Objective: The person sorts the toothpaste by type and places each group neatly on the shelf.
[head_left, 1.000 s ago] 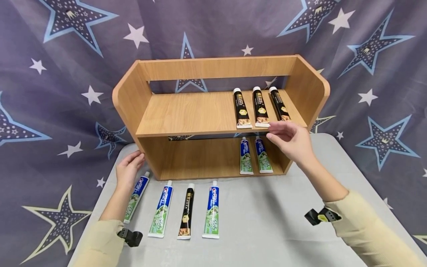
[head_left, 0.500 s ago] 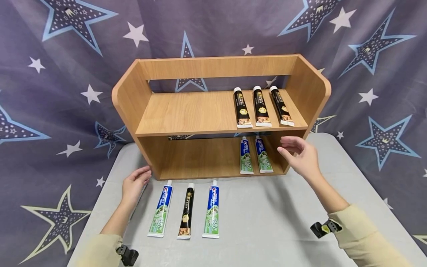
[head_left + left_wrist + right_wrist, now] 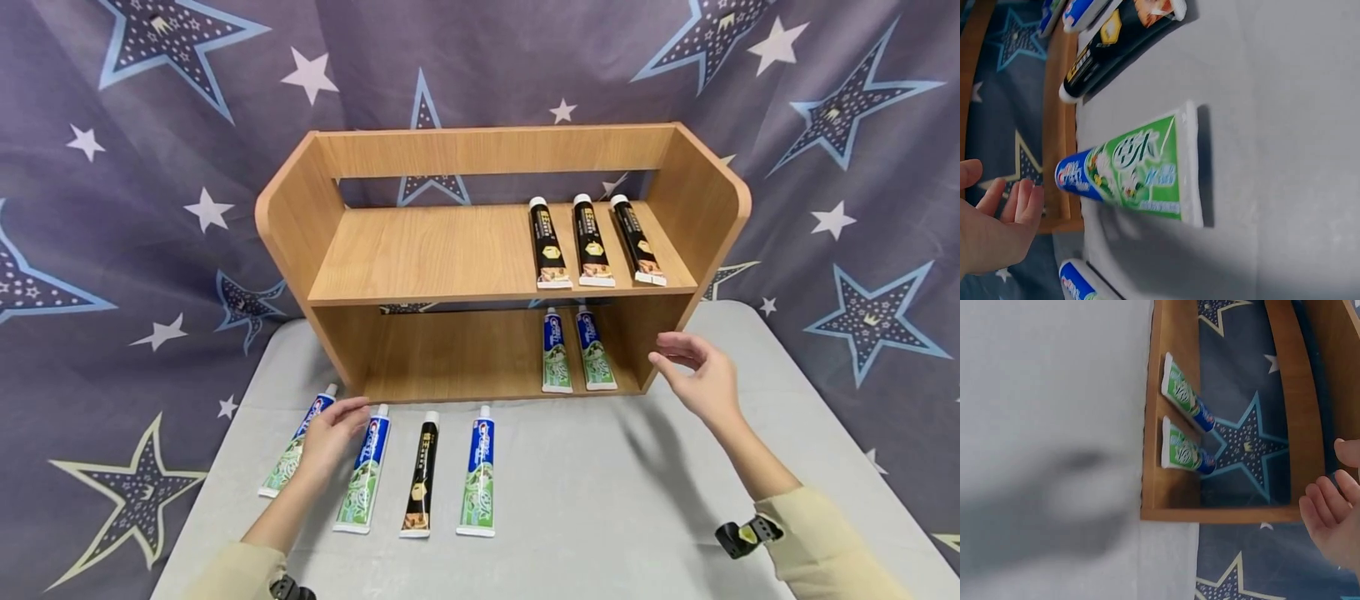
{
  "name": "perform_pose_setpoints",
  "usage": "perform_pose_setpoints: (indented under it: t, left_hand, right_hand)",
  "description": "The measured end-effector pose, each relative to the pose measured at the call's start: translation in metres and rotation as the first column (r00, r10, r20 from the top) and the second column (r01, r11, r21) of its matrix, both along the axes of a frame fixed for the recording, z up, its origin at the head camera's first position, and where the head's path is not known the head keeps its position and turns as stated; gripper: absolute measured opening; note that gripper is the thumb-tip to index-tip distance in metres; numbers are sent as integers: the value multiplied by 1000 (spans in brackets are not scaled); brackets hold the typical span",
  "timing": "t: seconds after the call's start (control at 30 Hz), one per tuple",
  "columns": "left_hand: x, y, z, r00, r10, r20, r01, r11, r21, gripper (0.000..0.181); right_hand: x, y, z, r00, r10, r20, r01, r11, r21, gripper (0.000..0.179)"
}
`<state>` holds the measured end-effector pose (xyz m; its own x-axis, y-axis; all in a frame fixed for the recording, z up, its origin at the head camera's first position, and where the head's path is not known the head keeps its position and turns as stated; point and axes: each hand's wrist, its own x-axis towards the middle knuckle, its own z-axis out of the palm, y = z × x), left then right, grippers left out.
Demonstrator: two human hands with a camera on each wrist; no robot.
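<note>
My left hand (image 3: 332,435) hovers over the table with loosely bent fingers and nothing in them. It is between a slanted blue-green toothpaste tube (image 3: 279,477), which it partly covers, and a second blue-green toothpaste tube (image 3: 362,483). In the left wrist view that second tube (image 3: 1138,169) lies just past the fingertips. A black toothpaste tube (image 3: 420,479) and another blue-green toothpaste tube (image 3: 477,479) lie further right. Beside the shelf's right side, my right hand (image 3: 701,379) is raised, holding nothing, thumb and fingers apart.
A two-tier wooden shelf (image 3: 420,250) stands at the back of the table (image 3: 570,500). Three black toothpaste tubes (image 3: 594,246) lie on its upper tier, at the right. Two blue-green tubes (image 3: 557,354) lie on the lower tier. A star-patterned curtain (image 3: 480,67) hangs behind.
My left hand has moved right and down from the shelf's left side, toward the second tube. My right hand has drawn back right and down from the upper tier's black tubes.
</note>
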<state>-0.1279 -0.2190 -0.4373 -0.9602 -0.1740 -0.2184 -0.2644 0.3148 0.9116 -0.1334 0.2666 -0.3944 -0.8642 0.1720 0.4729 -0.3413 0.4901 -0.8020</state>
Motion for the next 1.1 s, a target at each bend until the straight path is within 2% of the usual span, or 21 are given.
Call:
perform_pose_setpoints:
  t: [0.13, 0.37, 0.67, 0.87, 1.1]
  left_hand:
    - [4, 9, -4, 1000, -23, -3, 23, 1000, -3, 36]
    - [7, 23, -10, 998, -67, -3, 67, 998, -4, 35]
    - [14, 42, -12, 993, -114, 3, 114, 993, -15, 34]
    - [18, 60, -14, 986, -168, 0, 168, 986, 12, 31]
    - [19, 79, -14, 977, -215, -3, 215, 976, 10, 29]
  right_hand:
    - [2, 6, -5, 999, -24, 31, 25, 1000, -16, 28]
    - [6, 12, -9, 993, -77, 87, 75, 997, 22, 28]
    - [7, 16, -14, 993, -84, 85, 83, 997, 7, 24]
    - [5, 20, -16, 991, -99, 89, 99, 995, 8, 25]
    - [0, 23, -17, 989, -114, 89, 114, 993, 6, 27]
